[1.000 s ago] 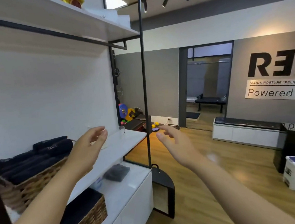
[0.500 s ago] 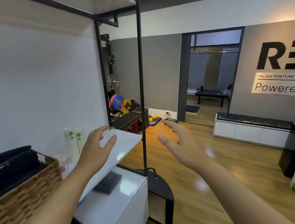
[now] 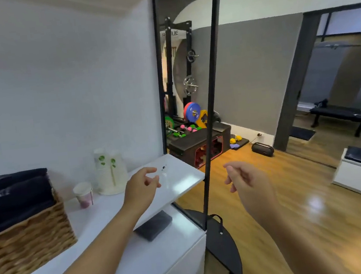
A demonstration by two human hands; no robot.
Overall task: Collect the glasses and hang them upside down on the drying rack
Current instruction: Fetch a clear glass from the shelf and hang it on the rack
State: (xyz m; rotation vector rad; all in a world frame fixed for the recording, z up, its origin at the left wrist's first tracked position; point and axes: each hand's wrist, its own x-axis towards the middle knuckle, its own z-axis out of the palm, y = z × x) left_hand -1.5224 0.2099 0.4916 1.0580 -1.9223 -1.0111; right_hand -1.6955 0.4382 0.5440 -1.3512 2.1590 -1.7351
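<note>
A small clear glass (image 3: 165, 174) stands upright near the right end of the white shelf (image 3: 186, 176); it is faint and hard to make out. My left hand (image 3: 141, 186) reaches over the shelf, its loosely curled fingertips just short of the glass, and I cannot tell if they touch it. My right hand (image 3: 246, 181) hovers in the air to the right of the black post, fingers loosely curled, holding nothing. No drying rack is in view.
A black vertical post (image 3: 210, 111) stands between my hands. On the shelf are a stack of paper cups (image 3: 109, 171), a pink paper cup (image 3: 84, 194) and a wicker basket (image 3: 27, 242) of dark towels. A dark folded cloth (image 3: 153, 225) lies on the lower counter.
The view has moved closer to the shelf and turned left. My left hand has reached further toward the glass, and the fingers of both hands have curled in somewhat.
</note>
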